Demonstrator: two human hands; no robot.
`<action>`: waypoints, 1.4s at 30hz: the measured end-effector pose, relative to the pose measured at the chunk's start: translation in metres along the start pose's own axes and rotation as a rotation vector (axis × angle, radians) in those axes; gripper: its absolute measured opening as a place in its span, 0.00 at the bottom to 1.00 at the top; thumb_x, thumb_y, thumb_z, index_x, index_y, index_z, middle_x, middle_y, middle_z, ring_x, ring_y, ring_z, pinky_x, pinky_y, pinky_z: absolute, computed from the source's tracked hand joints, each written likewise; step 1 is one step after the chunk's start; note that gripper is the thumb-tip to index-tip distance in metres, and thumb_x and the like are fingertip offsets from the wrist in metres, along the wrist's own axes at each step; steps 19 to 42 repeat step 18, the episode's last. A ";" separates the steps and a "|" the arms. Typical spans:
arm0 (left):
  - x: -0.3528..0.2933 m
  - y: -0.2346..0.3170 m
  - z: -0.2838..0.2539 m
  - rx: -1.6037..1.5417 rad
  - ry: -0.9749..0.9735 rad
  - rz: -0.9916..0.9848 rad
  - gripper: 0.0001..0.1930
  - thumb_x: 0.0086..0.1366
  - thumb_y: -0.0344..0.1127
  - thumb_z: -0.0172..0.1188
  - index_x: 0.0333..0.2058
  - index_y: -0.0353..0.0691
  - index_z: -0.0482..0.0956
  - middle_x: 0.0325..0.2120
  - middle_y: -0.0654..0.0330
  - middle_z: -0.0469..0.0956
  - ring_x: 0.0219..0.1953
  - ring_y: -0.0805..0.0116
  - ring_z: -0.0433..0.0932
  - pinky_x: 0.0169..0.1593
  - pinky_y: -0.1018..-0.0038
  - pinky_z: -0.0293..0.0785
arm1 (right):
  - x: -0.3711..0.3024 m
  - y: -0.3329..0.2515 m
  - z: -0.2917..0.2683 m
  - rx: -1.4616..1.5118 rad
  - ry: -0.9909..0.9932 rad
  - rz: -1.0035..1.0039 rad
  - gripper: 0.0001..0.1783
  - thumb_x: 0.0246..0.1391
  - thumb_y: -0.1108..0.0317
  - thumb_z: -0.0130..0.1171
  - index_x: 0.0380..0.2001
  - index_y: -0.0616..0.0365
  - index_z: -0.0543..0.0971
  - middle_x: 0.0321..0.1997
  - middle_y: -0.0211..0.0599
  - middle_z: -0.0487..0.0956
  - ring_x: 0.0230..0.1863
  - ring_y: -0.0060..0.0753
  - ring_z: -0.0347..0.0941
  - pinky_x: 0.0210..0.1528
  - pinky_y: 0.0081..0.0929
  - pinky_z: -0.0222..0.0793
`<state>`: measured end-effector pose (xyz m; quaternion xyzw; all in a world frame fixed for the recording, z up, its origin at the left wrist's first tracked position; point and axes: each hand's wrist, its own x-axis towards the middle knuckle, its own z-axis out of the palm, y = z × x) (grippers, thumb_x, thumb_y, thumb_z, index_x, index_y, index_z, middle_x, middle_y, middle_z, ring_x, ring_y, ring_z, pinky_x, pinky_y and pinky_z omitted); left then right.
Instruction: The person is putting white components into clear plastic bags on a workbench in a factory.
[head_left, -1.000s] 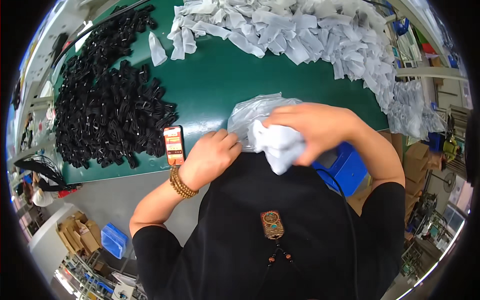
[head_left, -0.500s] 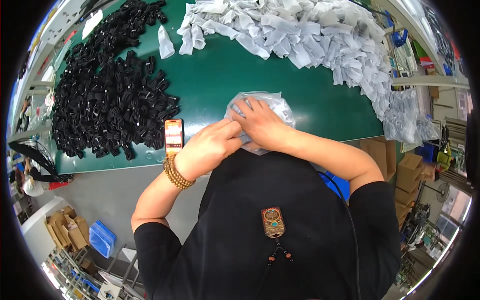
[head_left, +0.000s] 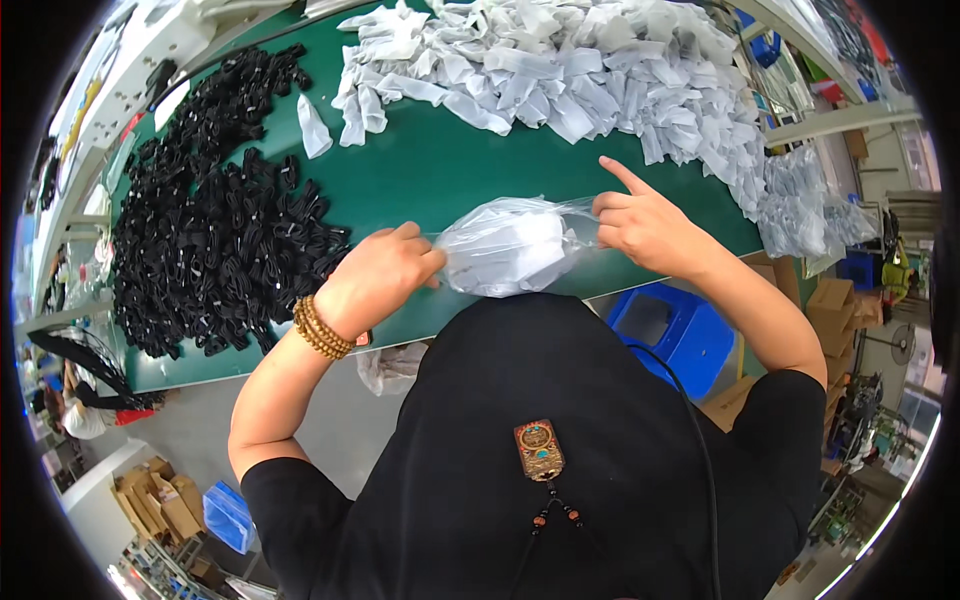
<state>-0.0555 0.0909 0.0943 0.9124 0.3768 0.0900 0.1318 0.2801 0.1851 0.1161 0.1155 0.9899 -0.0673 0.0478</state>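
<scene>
A clear plastic bag with whitish packets inside is stretched sideways between my hands, close to the table's front edge. My left hand, below a beaded bracelet, pinches the bag's left end. The other end is gripped by my right hand, its index finger pointing out and the remaining fingers curled on the plastic. Beyond the bag spreads a heap of white translucent wrapped packets. Bundled black cables form a large pile left of my left hand. A phone shows only partly by my left wrist.
The green table carries the piles. One white packet lies apart near the cables. At the right end are clear bags of packets. A blue plastic bin stands below the front edge, with cardboard boxes farther right.
My hands have moved apart, left hand leftward and right hand rightward, pulling the bag's ends out sideways. Earlier they were together on top of the bag. The view has shifted slightly.
</scene>
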 end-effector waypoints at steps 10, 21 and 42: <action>0.069 0.005 -0.058 0.022 0.200 0.158 0.05 0.47 0.27 0.60 0.23 0.39 0.72 0.20 0.61 0.70 0.28 0.61 0.70 0.32 0.68 0.71 | -0.069 -0.037 -0.035 -0.168 0.428 0.337 0.10 0.36 0.74 0.64 0.17 0.57 0.71 0.22 0.33 0.71 0.33 0.33 0.72 0.66 0.51 0.58; 0.141 0.009 -0.050 -0.052 0.050 0.317 0.08 0.47 0.23 0.57 0.29 0.38 0.75 0.25 0.56 0.74 0.34 0.57 0.73 0.37 0.66 0.72 | -0.123 -0.040 0.018 -0.088 0.537 0.453 0.07 0.41 0.72 0.63 0.17 0.55 0.74 0.19 0.31 0.66 0.31 0.35 0.69 0.64 0.48 0.61; 0.141 0.009 -0.050 -0.052 0.050 0.317 0.08 0.47 0.23 0.57 0.29 0.38 0.75 0.25 0.56 0.74 0.34 0.57 0.73 0.37 0.66 0.72 | -0.123 -0.040 0.018 -0.088 0.537 0.453 0.07 0.41 0.72 0.63 0.17 0.55 0.74 0.19 0.31 0.66 0.31 0.35 0.69 0.64 0.48 0.61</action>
